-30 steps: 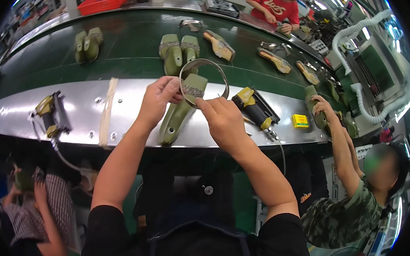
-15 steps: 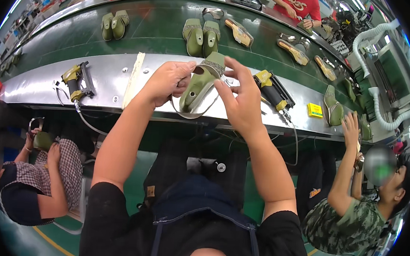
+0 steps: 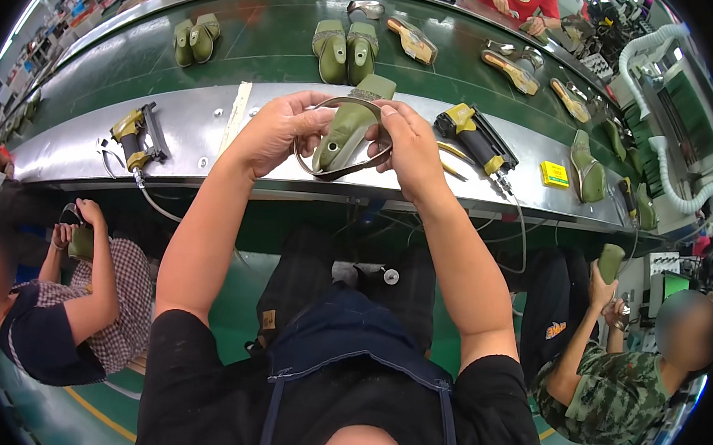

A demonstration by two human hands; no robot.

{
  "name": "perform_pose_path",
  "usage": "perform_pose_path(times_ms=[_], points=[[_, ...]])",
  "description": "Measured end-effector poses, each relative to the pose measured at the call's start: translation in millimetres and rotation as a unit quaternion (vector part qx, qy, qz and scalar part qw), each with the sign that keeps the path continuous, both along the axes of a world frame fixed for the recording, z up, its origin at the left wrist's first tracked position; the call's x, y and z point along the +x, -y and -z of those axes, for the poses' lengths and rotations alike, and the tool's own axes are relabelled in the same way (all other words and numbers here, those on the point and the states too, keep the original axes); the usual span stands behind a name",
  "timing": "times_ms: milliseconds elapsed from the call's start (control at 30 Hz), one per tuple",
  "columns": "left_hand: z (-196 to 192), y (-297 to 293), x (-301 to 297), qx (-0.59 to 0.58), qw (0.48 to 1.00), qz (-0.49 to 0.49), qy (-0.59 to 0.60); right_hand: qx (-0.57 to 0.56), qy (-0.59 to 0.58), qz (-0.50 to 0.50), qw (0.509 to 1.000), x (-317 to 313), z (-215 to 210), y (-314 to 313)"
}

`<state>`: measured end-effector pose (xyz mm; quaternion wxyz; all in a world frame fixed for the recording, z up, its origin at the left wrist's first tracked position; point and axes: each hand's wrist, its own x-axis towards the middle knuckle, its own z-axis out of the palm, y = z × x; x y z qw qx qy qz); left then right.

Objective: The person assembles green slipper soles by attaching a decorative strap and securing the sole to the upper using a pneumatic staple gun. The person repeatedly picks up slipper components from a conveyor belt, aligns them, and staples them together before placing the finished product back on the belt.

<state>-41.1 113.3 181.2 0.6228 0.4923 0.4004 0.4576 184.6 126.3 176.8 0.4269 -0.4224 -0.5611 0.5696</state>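
Note:
A green shoe last (image 3: 346, 131) with a hole in it and a glittery strap across its front lies at the near edge of the steel ledge, toe away from me. A thin, shiny, metallic-looking band (image 3: 360, 167) forms a loop around its heel part. My left hand (image 3: 284, 128) pinches the band's left side between thumb and fingers. On the opposite side my right hand (image 3: 411, 148) is closed on the same band, thumb on top and fingertips inside the loop. Whether the band is fastened to the last cannot be seen.
Nail guns with hoses lie left (image 3: 137, 137) and right (image 3: 478, 140) on the steel ledge (image 3: 56, 148). Pliers (image 3: 453, 159) and a yellow box (image 3: 553, 174) are at the right. Green lasts (image 3: 345, 52) and soles (image 3: 412, 40) stand on the green belt (image 3: 262, 34). Co-workers sit on both sides.
My right hand has come down from its raised, spread pose and closed on the band. The loop's top edge now stands clear above the last. The right co-worker has lowered a hand holding a green last.

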Motion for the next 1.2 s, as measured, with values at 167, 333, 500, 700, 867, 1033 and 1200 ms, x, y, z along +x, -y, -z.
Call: perform_pose_path(times_ms=[167, 333, 500, 700, 867, 1033, 1200], points=[[5, -1, -7, 0.085, 0.994, -0.044, -0.044, -0.023, -0.089, -0.05, 0.994, -3, 21, 4], [12, -8, -6, 0.114, 0.99, -0.028, -0.082, -0.083, -0.115, -0.079, 0.987, 2, 34, 4], [20, -37, -10, 0.143, 0.975, -0.021, -0.168, -0.046, -0.001, -0.032, 0.998, -7, 42, 12], [68, -85, -10, 0.229, 0.952, 0.033, -0.199, 0.276, 0.25, 0.118, 0.921, -31, 92, 20], [76, -98, -4, 0.239, 0.94, 0.01, -0.244, 0.479, 0.287, 0.103, 0.823, -56, 93, 41], [80, -109, -7, 0.196, 0.965, 0.031, -0.174, 0.436, 0.289, 0.037, 0.851, -78, 118, 35], [91, -108, -9, 0.204, 0.964, 0.02, -0.171, 0.282, 0.197, 0.102, 0.933, -78, 125, 28]])
